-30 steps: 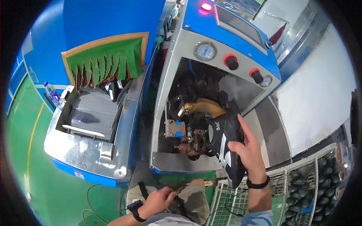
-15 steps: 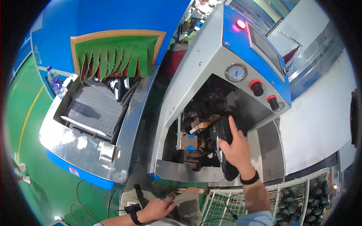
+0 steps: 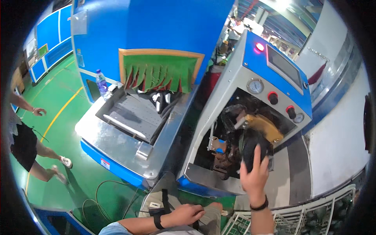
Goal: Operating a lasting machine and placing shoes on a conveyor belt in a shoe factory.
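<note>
My right hand [image 3: 255, 175] is at the mouth of the grey and blue machine [image 3: 219, 94], fingers spread, with the fingertips at the near end of a black shoe [image 3: 252, 145]. The shoe stands tilted inside the opening and looks blurred. Right above it is a curved yellow-brown part [image 3: 264, 126]. Dark, grimy mechanism parts [image 3: 231, 121] and a small bracket [image 3: 216, 145] sit to the left of the shoe. My left hand [image 3: 185, 214] rests on my lap with its fingers curled together, and nothing shows in it.
At left a low metal conveyor [image 3: 94, 124] leads to a green fringed curtain [image 3: 158, 74], with black-and-white shoes [image 3: 158, 102] beneath it. A bottle [image 3: 101, 83] stands on its edge. White wire racks [image 3: 288, 223] stand at lower right. A person [image 3: 29, 145] is on the floor at far left.
The view has swung left. The shoe has gone further into the machine, and my right hand has loosened from it. The yellow-brown part is now above the shoe. A person has come into view.
</note>
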Available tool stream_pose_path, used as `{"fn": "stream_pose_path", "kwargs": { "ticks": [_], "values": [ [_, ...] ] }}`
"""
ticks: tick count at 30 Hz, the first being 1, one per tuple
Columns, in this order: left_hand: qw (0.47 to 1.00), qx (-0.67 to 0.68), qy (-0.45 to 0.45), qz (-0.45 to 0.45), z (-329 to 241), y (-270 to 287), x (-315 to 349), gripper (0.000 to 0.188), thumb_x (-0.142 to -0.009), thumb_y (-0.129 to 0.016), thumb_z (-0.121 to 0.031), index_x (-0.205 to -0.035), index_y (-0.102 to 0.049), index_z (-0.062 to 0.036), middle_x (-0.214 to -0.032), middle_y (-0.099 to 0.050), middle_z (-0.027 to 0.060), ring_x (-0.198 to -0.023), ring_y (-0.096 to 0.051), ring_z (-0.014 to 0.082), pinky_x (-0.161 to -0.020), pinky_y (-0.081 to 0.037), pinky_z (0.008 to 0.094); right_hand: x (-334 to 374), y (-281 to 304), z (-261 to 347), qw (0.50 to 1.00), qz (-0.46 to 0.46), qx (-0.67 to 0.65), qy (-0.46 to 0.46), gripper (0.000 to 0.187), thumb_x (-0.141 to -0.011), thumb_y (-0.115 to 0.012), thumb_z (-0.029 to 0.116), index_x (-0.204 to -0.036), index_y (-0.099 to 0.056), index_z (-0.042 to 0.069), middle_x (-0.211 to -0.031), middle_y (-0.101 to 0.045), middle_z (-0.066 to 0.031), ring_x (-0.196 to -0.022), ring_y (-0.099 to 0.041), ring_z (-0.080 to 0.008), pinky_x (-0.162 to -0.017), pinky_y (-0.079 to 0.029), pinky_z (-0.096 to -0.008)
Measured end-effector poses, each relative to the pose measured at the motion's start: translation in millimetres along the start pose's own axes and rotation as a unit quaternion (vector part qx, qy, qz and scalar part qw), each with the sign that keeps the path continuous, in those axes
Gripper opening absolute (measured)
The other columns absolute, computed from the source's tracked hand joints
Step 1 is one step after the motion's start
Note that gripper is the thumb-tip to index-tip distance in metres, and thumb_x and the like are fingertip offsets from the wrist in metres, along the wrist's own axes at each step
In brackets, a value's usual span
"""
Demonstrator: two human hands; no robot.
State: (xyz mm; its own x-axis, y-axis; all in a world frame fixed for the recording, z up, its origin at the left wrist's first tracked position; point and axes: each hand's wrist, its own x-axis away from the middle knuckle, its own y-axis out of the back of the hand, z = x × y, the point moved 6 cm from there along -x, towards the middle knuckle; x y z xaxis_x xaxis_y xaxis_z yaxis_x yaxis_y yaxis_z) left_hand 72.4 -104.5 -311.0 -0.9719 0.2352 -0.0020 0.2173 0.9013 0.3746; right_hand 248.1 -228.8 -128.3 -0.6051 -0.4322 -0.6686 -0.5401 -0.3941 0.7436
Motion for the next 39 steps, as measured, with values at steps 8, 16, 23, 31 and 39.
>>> {"fn": "stream_pose_path", "kwargs": {
  "ticks": [8, 16, 23, 31, 39],
  "values": [
    [0.789, 0.585, 0.108, 0.15, -18, -18, -21, 0.081, -0.1, -0.047, -0.063, -0.158, -0.023, -0.0122, -0.129, -0.061, 0.0119, -0.111, -0.064, 0.0227, -0.093, -0.054, 0.0383, 142, 64, 32, 0.998, 0.047, -0.014, 0.047, 0.07, -0.073, -0.083, 0.028, -0.137, -0.056, 0.02, -0.126, -0.056, -0.0332, -0.109, -0.062, -0.0509, -0.087, -0.056, -0.0519],
    [0.805, 0.505, 0.297, 0.093, 2, -36, -7, 0.058, -0.099, -0.048, -0.062, -0.12, -0.07, -0.0127, -0.094, -0.073, 0.0047, -0.083, -0.07, 0.0169, -0.066, -0.055, 0.0344, 157, 64, 24, 0.829, 0.272, -0.451, -0.19, 0.076, -0.088, -0.076, 0.027, -0.148, -0.04, -0.001, -0.136, -0.056, -0.0226, -0.131, -0.052, -0.0419, -0.106, -0.047, -0.0512],
    [0.989, 0.022, 0.13, 0.062, -35, 29, -9, 0.052, -0.099, -0.058, -0.048, -0.103, -0.068, 0.0032, -0.082, -0.07, 0.0164, -0.072, -0.064, 0.0298, -0.073, -0.052, 0.042, 63, -36, 17, 0.446, 0.101, -0.794, -0.401, 0.058, -0.097, -0.063, 0.01, -0.148, -0.037, 0.0, -0.124, -0.062, -0.0166, -0.114, -0.065, -0.0323, -0.094, -0.057, -0.0422],
    [0.989, 0.052, 0.127, 0.052, -42, 4, -15, 0.061, -0.094, -0.061, -0.053, -0.09, -0.068, 0.0071, -0.075, -0.067, 0.0251, -0.077, -0.069, 0.0393, -0.073, -0.053, 0.0463, 173, 47, -60, 0.713, 0.013, -0.589, -0.38, 0.086, -0.079, -0.082, 0.01, -0.153, -0.039, -0.001, -0.144, -0.055, -0.017, -0.132, -0.054, -0.0267, -0.112, -0.042, -0.0399],
    [0.985, 0.078, 0.03, 0.152, -32, -47, -12, 0.054, -0.098, -0.061, -0.046, -0.1, -0.067, 0.0081, -0.083, -0.068, 0.0137, -0.083, -0.064, 0.0277, -0.076, -0.048, 0.0395, 342, 220, -108, 0.781, -0.127, -0.257, -0.554, 0.091, -0.08, -0.086, 0.019, -0.154, -0.038, -0.001, -0.151, -0.05, -0.0177, -0.133, -0.053, -0.0228, -0.11, -0.041, -0.0339]
  ]
}}
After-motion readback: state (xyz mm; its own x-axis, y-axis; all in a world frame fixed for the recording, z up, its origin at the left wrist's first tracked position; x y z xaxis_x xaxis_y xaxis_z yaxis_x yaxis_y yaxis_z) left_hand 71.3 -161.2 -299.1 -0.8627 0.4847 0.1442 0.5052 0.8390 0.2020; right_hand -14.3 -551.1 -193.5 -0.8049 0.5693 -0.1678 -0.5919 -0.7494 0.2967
